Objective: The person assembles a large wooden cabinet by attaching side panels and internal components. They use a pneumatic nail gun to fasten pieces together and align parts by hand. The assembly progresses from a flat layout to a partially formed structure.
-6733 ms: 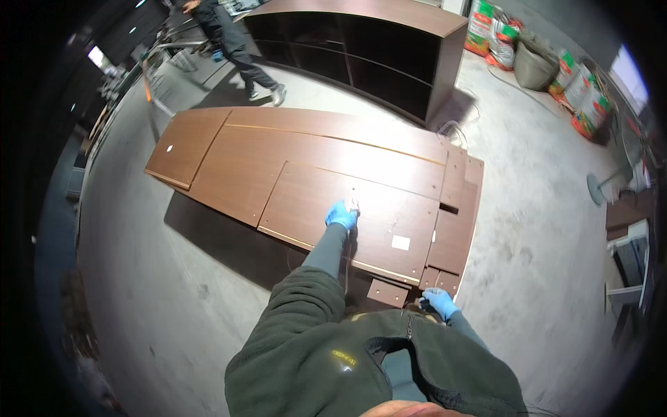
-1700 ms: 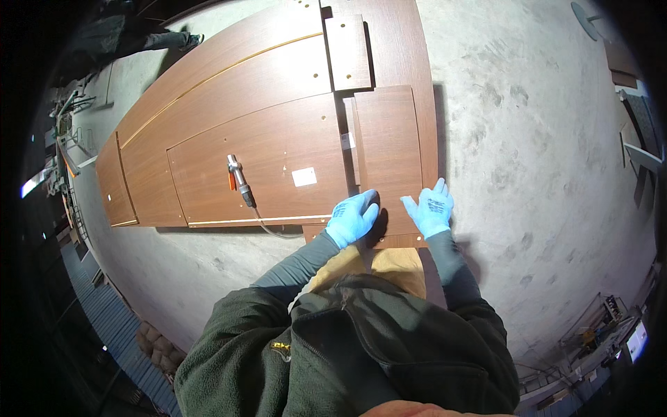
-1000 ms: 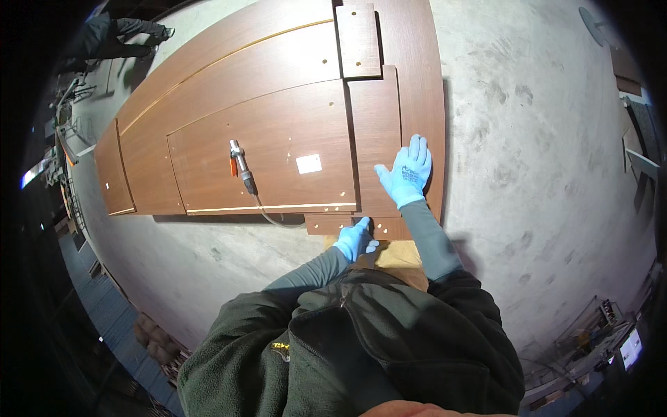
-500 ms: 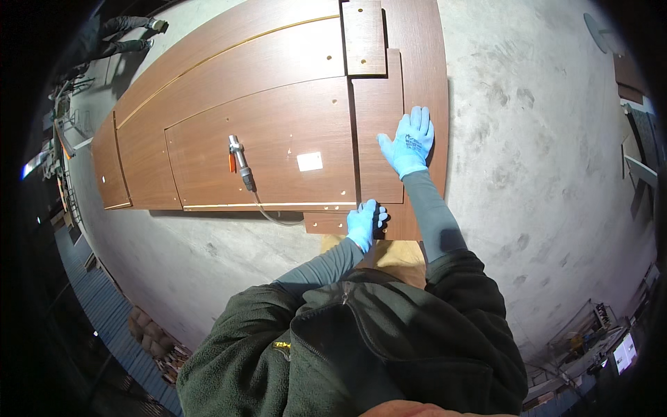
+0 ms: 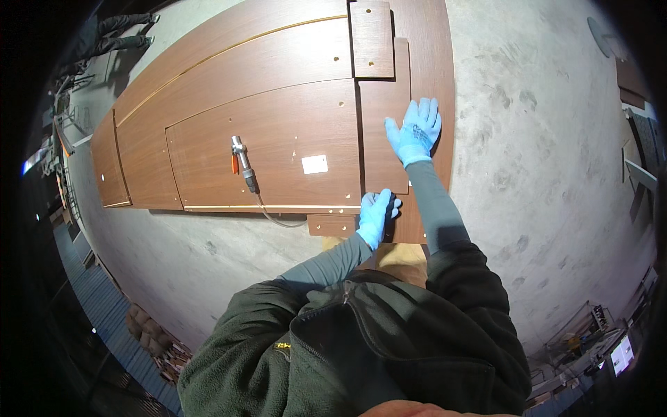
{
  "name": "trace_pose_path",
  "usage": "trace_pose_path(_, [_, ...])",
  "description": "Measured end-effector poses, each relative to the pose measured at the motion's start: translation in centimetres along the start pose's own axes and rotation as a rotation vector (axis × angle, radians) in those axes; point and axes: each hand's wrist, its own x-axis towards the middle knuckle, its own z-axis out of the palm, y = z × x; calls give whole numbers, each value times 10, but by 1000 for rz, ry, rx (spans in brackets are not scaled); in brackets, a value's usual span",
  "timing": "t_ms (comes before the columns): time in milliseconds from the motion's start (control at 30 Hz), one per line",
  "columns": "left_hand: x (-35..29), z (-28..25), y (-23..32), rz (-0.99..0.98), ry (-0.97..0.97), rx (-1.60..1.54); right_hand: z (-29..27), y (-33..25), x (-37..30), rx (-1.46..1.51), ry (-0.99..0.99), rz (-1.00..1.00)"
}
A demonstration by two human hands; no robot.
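A narrow brown wood-grain panel (image 5: 384,142) lies flat on larger brown panels. My right hand (image 5: 417,132), in a light blue glove, rests flat by its right edge, fingers pointing away and thumb out to the left. At the panel's near end is my left hand (image 5: 374,217), gloved the same way, with its fingers curled; what they may hold is hidden. Beyond, a short brown board (image 5: 372,42) with holes sits at the far end of the narrow panel. An air blow gun (image 5: 240,156) with an orange lever lies to the left, its hose running toward me.
A white label (image 5: 315,164) is on the wide brown panel (image 5: 278,125). A small drilled board (image 5: 332,226) juts out at the near edge. Grey concrete floor (image 5: 514,139) surrounds the stack. Another person's legs (image 5: 125,33) show at the far left.
The narrow panel has slid a little away from me, toward the far short board. My left hand has followed its near end, and my right hand has moved slightly farther off too.
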Motion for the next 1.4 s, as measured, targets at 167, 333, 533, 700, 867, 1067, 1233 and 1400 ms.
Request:
trace_pose_path(167, [15, 15, 21, 68, -32, 22, 3, -3, 34, 10, -57, 26])
trace_pose_path(333, [25, 28, 37, 66, -29, 23, 2, -10, 54, -19, 19, 10])
trace_pose_path(533, [30, 35, 45, 75, 9, 5, -10, 5, 68, 45, -173, -34])
trace_pose_path(700, [29, 32, 46, 77, 5, 71, -12, 57, 62, 297, 158, 334])
trace_pose_path(867, [35, 31, 41, 94, 6, 118, 15, 86, 61, 621, 61, 552])
trace_pose_path(1067, [44, 30, 34, 117, 34, 124, 31, 99, 60, 659, -35, 514])
trace_pose_path(1233, [49, 33, 37, 94, 46, 129, 21, 100, 57, 600, -65, 452])
trace_pose_path(1400, [44, 35, 43, 33, 54, 103, 3, 84, 50, 326, -55, 400])
